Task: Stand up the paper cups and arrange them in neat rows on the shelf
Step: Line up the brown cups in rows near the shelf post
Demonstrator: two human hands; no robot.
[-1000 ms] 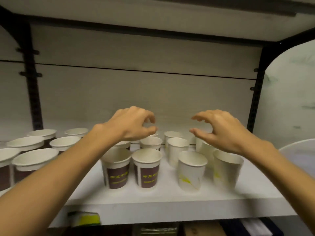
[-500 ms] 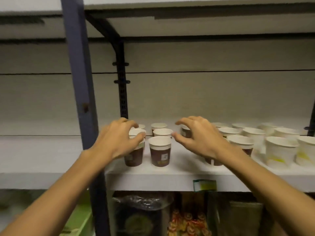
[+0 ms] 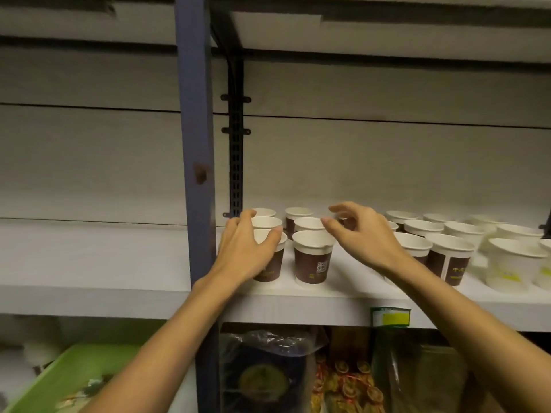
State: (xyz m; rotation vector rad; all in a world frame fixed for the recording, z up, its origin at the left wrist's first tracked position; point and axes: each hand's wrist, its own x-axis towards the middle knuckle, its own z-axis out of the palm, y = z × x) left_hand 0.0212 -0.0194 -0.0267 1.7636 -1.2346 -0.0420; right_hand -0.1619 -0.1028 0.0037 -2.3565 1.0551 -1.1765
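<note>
Several paper cups stand upright in rows on the white shelf [image 3: 328, 296]. Brown-and-white cups fill the left end, plain white cups [image 3: 512, 263] with yellow marks the right. My left hand [image 3: 244, 251] wraps around the front-left brown cup [image 3: 272, 268], thumb on its rim and fingers at its left side. Beside it stands another brown cup [image 3: 311, 257], untouched. My right hand [image 3: 363, 236] hovers just right of that cup with fingers spread and curled, holding nothing. It hides some cups behind it.
A blue upright post [image 3: 196, 144] stands right at my left hand. A black slotted bracket [image 3: 235, 144] runs up the back wall. Another shelf board is overhead. Below are bagged goods [image 3: 268, 371], a green tray [image 3: 68, 380] and a green-yellow label [image 3: 390, 317] on the shelf edge.
My view and both hands have shifted from the white cups at the right end to the brown cups at the left end. My left hand has closed around the front-left brown cup.
</note>
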